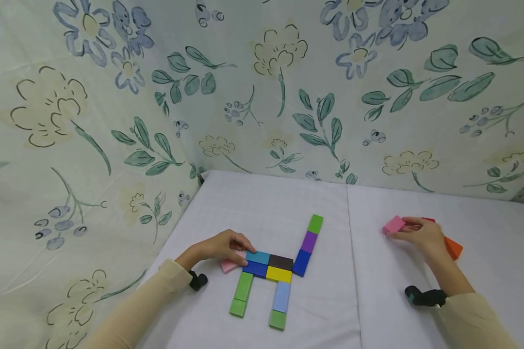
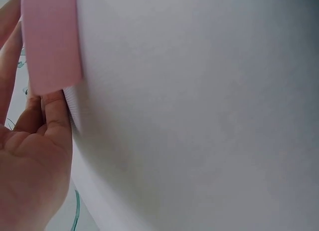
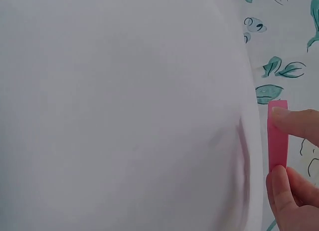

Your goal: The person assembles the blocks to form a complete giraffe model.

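Observation:
In the head view, my left hand holds a light pink block at the left end of a flat figure of coloured blocks. Its fingertips are right at the teal block and the dark blue block. The pink block looms large in the left wrist view, with my fingers beside and behind it. Over on the right, my right hand pinches a brighter pink block. That block stands on edge between thumb and fingers in the right wrist view.
A dark brown block and a yellow block continue the figure. Green, light blue and purple blocks branch off it. Behind my right hand lies an orange block, with a red one partly hidden. White cloth covers the table.

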A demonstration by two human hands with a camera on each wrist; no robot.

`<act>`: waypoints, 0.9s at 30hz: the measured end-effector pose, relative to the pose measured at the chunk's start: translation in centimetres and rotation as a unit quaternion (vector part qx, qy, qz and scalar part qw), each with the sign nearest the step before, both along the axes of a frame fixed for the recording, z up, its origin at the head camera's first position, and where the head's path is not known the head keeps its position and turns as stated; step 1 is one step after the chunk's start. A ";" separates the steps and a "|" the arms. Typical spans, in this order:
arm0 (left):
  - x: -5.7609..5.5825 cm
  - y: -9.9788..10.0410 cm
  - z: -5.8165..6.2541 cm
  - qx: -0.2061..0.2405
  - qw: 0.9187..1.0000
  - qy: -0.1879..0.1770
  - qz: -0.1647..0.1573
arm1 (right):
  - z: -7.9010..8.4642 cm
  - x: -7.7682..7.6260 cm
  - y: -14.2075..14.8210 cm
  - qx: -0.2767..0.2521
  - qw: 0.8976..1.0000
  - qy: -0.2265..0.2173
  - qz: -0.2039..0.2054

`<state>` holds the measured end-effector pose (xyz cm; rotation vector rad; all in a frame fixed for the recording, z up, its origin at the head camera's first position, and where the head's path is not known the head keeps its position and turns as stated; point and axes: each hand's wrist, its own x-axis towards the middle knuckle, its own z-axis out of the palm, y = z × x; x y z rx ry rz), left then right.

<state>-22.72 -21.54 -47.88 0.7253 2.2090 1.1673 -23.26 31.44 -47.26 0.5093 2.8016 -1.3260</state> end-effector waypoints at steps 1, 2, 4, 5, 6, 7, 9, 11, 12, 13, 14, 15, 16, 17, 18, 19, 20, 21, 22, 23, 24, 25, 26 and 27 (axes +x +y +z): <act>0.0 0.0 0.1 0.000 1.000 0.001 0.001 | 0.2 -0.2 -0.4 -0.011 1.000 -0.001 0.001; 0.0 0.0 0.1 0.000 1.000 0.002 0.002 | 0.3 -0.3 -0.8 -0.025 1.000 0.002 0.002; 0.1 -0.1 0.1 0.000 1.000 0.004 0.002 | 0.5 -0.8 -1.5 -0.040 0.999 0.002 0.006; 0.1 -0.1 0.1 0.001 1.000 0.004 0.002 | 0.6 -1.0 -1.9 -0.049 0.999 0.002 0.006; 0.1 -0.2 0.0 0.001 1.000 0.005 0.002 | 0.6 -1.2 -2.3 -0.056 0.998 0.004 0.010; 0.1 -0.2 0.0 0.003 1.000 0.005 0.001 | 0.6 -1.4 -2.6 -0.064 0.998 0.006 0.015; 0.0 -0.2 -0.1 0.007 1.000 0.005 -0.002 | 0.7 -1.7 -3.4 -0.070 0.997 0.006 0.017; 0.0 -0.3 -0.2 0.009 1.000 0.003 -0.003 | 0.8 -2.1 -4.1 -0.077 0.997 0.004 0.020; -0.1 -0.3 -0.3 0.010 1.000 0.003 -0.004 | 0.8 -2.3 -4.5 -0.079 0.997 0.003 0.023; -0.1 -0.4 -0.3 0.011 1.000 0.003 -0.005 | 0.9 -2.5 -4.9 -0.082 0.996 0.001 0.025; -0.1 -0.4 -0.2 0.012 1.000 0.003 -0.006 | 1.0 -2.6 -5.3 -0.086 0.996 -0.002 0.026; -0.1 -0.4 -0.3 0.013 1.000 0.005 -0.008 | 1.1 -2.8 -5.6 -0.089 0.996 -0.002 0.029; -0.2 -0.4 -0.2 0.013 1.000 0.006 -0.009 | 1.1 -3.0 -6.0 -0.092 0.995 0.000 0.034; -0.1 -0.4 -0.2 0.013 1.000 0.008 -0.011 | 1.2 -3.1 -6.3 -0.094 0.995 0.003 0.040; -0.1 -0.3 -0.1 0.014 1.000 0.008 -0.013 | 1.3 -3.2 -6.7 -0.096 0.994 0.004 0.045; -0.1 -0.3 -0.1 0.014 1.000 0.008 -0.013 | 1.3 -3.3 -7.0 -0.099 0.994 0.005 0.050; -0.1 -0.3 0.0 0.015 1.000 0.009 -0.013 | 1.3 -3.4 -7.3 -0.101 0.993 0.007 0.055; -0.1 -0.3 0.0 0.014 1.000 0.009 -0.013 | 1.3 -3.5 -7.5 -0.102 0.993 0.011 0.060; -0.1 -0.3 0.0 0.014 1.000 0.009 -0.013 | 1.2 -3.7 -7.8 -0.102 0.993 0.012 0.064; -0.1 -0.3 0.0 0.014 1.000 0.008 -0.012 | 1.2 -3.8 -8.1 -0.104 0.992 0.013 0.068; -0.1 -0.3 0.0 0.014 1.000 0.008 -0.012 | 1.1 -4.0 -8.3 -0.106 0.992 0.014 0.070; -0.1 -0.3 -0.1 0.012 1.000 0.007 -0.011 | 1.0 -4.2 -8.5 -0.108 0.991 0.015 0.072; -0.1 -0.3 -0.2 0.012 1.000 0.006 -0.012 | 0.9 -4.3 -8.7 -0.107 0.991 0.016 0.075; -0.2 -0.3 -0.2 0.011 1.000 0.005 -0.012 | 0.8 -4.5 -8.9 -0.108 0.991 0.016 0.078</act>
